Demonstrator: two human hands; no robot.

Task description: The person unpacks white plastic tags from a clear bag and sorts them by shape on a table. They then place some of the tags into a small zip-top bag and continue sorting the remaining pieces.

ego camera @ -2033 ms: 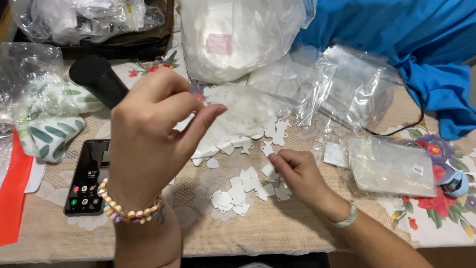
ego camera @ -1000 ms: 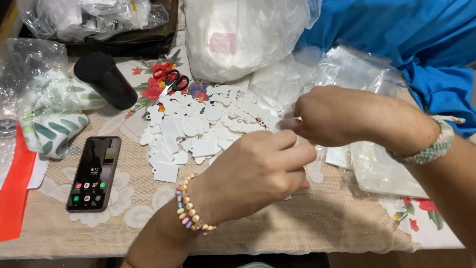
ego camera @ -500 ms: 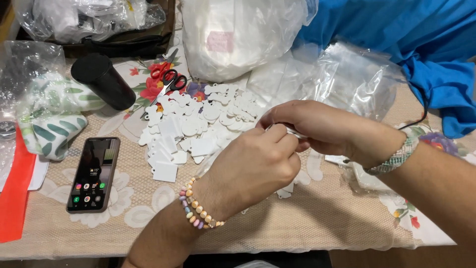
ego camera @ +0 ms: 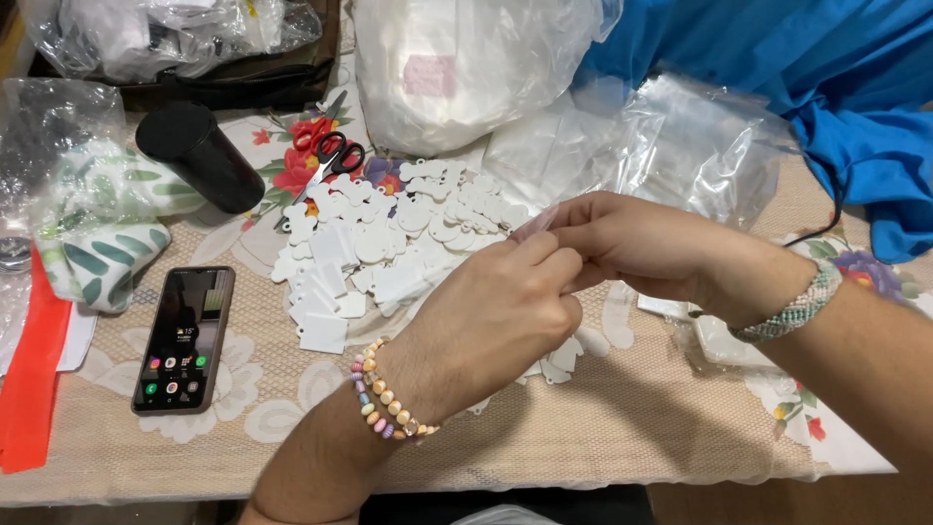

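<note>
Left hand (ego camera: 491,326) curled nearly shut, thumb and forefinger pinched together at the tips, meeting the right hand (ego camera: 637,243) just above the middle of the bench (ego camera: 603,428). Right hand likewise closed to a pinch, fingers pressed against those of the left. Between the two pinches a small thin clear piece (ego camera: 537,222), pale and slightly pink, gripped by both; too small to tell more of its shape. Beaded bracelet (ego camera: 389,403) on the left wrist, woven band (ego camera: 802,303) on the right.

Directly under and behind the hands, toward the far edge, a spread heap of white flat cutouts (ego camera: 389,243), some rectangular, some rounded with small loops, overlapping one another; a few strays lying near the left hand's knuckles. Red-handled scissors (ego camera: 326,160) touching the heap's far left side. Black cylinder (ego camera: 199,156) lying tilted further left, well apart from the hands. Dark phone (ego camera: 183,338) with lit screen flat near the left edge of the bench, beside a leaf-patterned cloth (ego camera: 92,253) and an orange strip (ego camera: 34,379) at the very left edge. Large bag of white stuff (ego camera: 466,68) at the far edge, crumpled clear plastic bags (ego camera: 680,146) to its right, blue fabric (ego camera: 836,87) at the far right corner.
</note>
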